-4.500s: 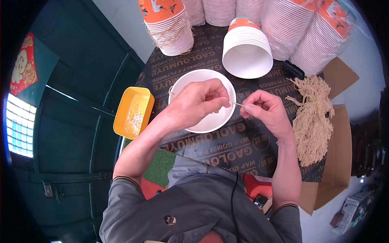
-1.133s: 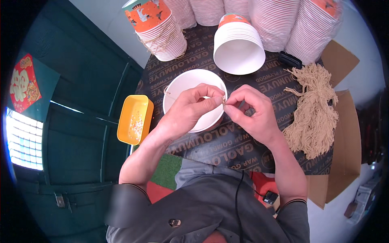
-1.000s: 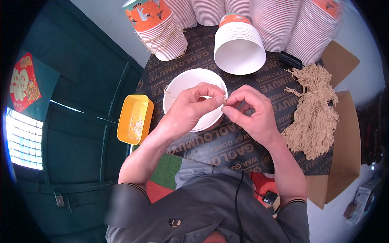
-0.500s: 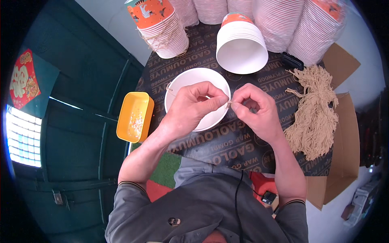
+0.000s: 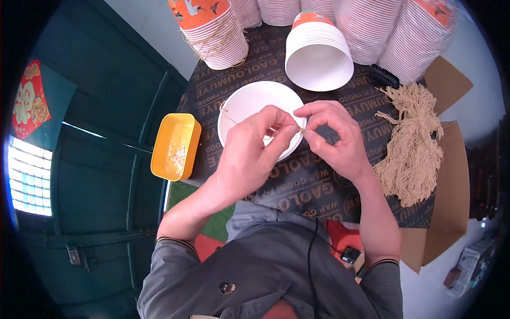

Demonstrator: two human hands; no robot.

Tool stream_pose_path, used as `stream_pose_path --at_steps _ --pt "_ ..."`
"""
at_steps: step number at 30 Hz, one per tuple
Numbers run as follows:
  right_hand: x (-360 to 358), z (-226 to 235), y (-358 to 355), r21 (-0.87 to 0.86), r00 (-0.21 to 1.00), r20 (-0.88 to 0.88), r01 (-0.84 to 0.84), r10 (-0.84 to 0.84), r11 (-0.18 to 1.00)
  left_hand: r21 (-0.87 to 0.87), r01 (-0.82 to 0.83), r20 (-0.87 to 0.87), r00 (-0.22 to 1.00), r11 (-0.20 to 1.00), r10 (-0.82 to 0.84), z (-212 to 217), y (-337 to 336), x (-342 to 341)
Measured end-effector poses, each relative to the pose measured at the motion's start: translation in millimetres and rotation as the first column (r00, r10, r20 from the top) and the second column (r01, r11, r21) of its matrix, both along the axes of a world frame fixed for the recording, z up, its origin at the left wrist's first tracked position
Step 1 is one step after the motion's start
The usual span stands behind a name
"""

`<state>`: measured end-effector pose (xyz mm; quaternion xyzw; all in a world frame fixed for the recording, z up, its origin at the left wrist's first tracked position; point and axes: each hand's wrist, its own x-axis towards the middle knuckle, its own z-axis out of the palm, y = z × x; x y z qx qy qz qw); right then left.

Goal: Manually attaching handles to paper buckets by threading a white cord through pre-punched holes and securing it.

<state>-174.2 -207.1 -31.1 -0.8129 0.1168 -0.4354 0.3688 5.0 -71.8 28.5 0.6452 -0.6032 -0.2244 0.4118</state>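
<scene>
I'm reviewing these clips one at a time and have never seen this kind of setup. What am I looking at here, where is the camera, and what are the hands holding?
There is no machine: a person works with bare hands, filmed by a fisheye camera on their head looking down, so edges bend. The left hand and right hand meet over a white paper bowl, pinching a thin tan string at its rim. The bowl sits on a dark printed board. Beside it lie a bundle of tan strings, stacks of nested bowls and an open cardboard box. A yellow tray with small pale bits sits at the board's left edge.
</scene>
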Motion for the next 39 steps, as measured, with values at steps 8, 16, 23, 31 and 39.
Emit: stream_pose_path --at_steps 8,16,23,31,39 --pt "-2.2 9.1 5.1 -0.103 0.998 -0.056 0.012 -0.018 0.995 -0.410 -0.059 0.410 0.879 0.910 0.242 -47.5 9.6 -10.9" --pt "-12.4 21.8 17.6 0.085 0.987 -0.160 -0.010 0.023 0.996 -0.486 0.331 0.594 0.804 0.809 0.027 -41.1 -10.8 37.7" --pt "-16.4 36.2 12.7 0.222 0.959 -0.263 -0.045 0.104 0.974 -0.509 0.357 0.571 0.821 0.784 -0.004 -47.6 -10.9 34.8" --pt "-16.3 36.6 3.4 0.272 0.910 -0.341 -0.145 0.236 0.951 -0.515 0.343 0.572 0.820 0.786 0.017 -46.3 -9.3 32.7" --pt "-19.0 37.0 -0.1 0.382 0.904 -0.349 -0.103 0.246 0.919 -0.542 0.285 0.512 0.858 0.790 0.042 -47.8 -3.5 28.3"
